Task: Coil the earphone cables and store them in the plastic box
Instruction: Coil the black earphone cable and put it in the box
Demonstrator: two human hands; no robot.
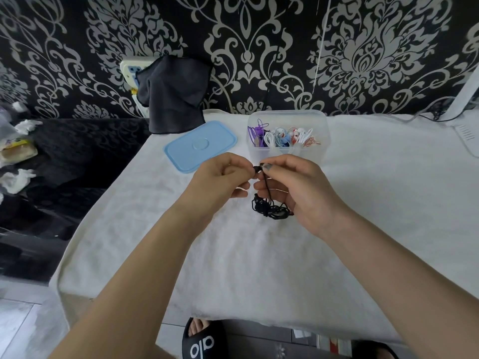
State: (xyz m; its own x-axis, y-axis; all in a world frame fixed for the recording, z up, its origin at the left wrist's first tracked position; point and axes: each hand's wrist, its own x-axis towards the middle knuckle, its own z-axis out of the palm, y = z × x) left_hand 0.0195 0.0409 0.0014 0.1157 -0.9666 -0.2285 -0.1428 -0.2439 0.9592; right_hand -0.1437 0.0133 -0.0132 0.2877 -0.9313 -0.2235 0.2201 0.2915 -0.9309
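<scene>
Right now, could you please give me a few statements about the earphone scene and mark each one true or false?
1. The light blue plastic lid sits on the clear plastic box. False: it lies on the white cloth-covered table, to the left of the box.
2. Both hands pinch the black earphone cable near its top end. True: the left hand and right hand meet there.
3. The box is empty. False: it holds purple, white, blue and orange coiled earphones.
4. The black cable's tangled lower part hangs or rests below the hands. True.
5. A dark grey cloth hangs behind the lid. True.
</scene>
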